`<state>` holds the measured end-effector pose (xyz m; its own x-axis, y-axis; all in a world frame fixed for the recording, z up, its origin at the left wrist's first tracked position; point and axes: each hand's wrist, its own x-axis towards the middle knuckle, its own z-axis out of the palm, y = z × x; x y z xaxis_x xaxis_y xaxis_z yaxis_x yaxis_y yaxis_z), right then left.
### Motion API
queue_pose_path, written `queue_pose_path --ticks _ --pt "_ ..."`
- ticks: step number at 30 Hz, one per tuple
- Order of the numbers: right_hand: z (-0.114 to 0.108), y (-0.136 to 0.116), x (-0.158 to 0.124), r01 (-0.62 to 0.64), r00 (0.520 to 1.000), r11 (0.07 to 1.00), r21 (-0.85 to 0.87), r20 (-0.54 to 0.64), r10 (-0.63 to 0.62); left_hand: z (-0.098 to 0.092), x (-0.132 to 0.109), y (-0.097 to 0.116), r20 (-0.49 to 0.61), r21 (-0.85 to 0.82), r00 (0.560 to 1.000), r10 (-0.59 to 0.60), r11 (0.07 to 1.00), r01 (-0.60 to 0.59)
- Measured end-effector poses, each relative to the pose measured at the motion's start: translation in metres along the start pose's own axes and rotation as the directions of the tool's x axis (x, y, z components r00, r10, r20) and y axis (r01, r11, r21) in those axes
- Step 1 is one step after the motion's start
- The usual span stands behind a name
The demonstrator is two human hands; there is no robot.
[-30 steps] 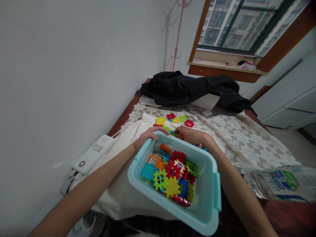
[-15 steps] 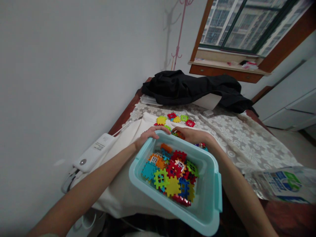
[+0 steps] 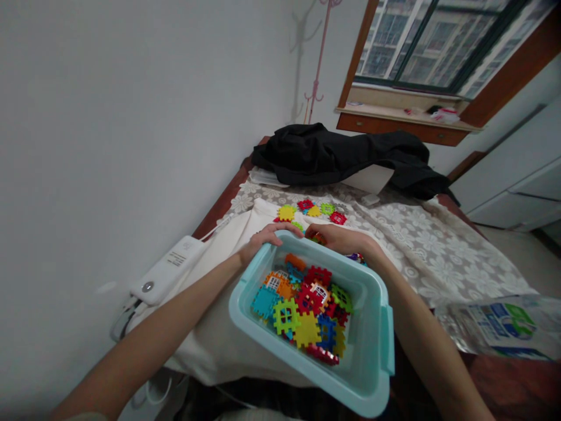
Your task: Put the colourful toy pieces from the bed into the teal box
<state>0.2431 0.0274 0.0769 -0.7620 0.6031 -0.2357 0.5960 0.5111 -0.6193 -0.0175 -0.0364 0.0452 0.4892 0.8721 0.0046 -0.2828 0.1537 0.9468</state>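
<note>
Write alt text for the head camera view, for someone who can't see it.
A person's left hand holds the far rim of a light blue plastic bin containing colourful interlocking toy tiles, while the right hand is just beyond it, beside loose tiles. Black fabric lies at the far end of a floral cloth, with a window beyond.

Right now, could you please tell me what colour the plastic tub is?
The plastic tub is pale turquoise; it shows best in the head view.

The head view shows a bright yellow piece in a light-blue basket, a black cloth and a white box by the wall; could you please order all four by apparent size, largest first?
1. Light-blue basket, helped by nearness
2. Black cloth
3. White box
4. Bright yellow piece
</note>
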Motion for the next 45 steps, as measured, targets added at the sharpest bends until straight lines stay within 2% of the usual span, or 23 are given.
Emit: queue_pose_path --ticks 5,10,16,24,28,35,39,42,45 --pt "0.001 0.003 -0.001 0.007 1.0 1.0 -0.026 0.025 -0.006 0.006 0.0 0.004 0.018 -0.041 1.0 0.02 0.999 -0.019" --pt "0.003 0.004 -0.003 -0.044 0.999 0.999 -0.029 -0.011 0.043 0.009 0.001 0.006 0.023 -0.038 0.999 0.033 0.999 -0.032" --pt "-0.001 -0.005 -0.005 -0.046 0.997 0.998 -0.048 0.055 0.048 0.005 0.001 0.004 0.005 -0.008 1.0 0.011 1.0 -0.011" --pt "-0.008 -0.007 -0.013 -0.048 0.996 0.995 -0.092 0.064 0.054 -0.002 0.001 0.0 0.008 0.058 0.999 0.044 0.997 -0.044" --pt "-0.006 -0.002 -0.011 -0.067 0.995 0.989 -0.133 0.06 0.075 -0.002 0.001 0.0 0.024 0.052 0.999 0.046 0.998 -0.047" --pt "-0.006 -0.008 -0.015 -0.12 0.987 0.988 -0.096 0.095 0.129 -0.001 0.001 0.0 0.02 0.02 0.999 0.031 0.999 -0.031" --pt "-0.008 -0.009 -0.014 -0.099 0.993 0.978 -0.183 0.051 0.11 -0.001 0.001 0.0 0.023 0.02 0.999 0.023 1.0 -0.024" --pt "-0.01 -0.008 -0.011 -0.108 0.994 0.965 -0.239 -0.033 0.103 -0.001 0.001 0.001 0.019 0.027 1.0 0.017 0.999 -0.017" --pt "-0.012 -0.006 -0.01 -0.095 0.994 0.969 -0.228 -0.077 0.08 -0.002 0.001 0.001 0.012 0.041 1.0 0.005 0.999 -0.006"
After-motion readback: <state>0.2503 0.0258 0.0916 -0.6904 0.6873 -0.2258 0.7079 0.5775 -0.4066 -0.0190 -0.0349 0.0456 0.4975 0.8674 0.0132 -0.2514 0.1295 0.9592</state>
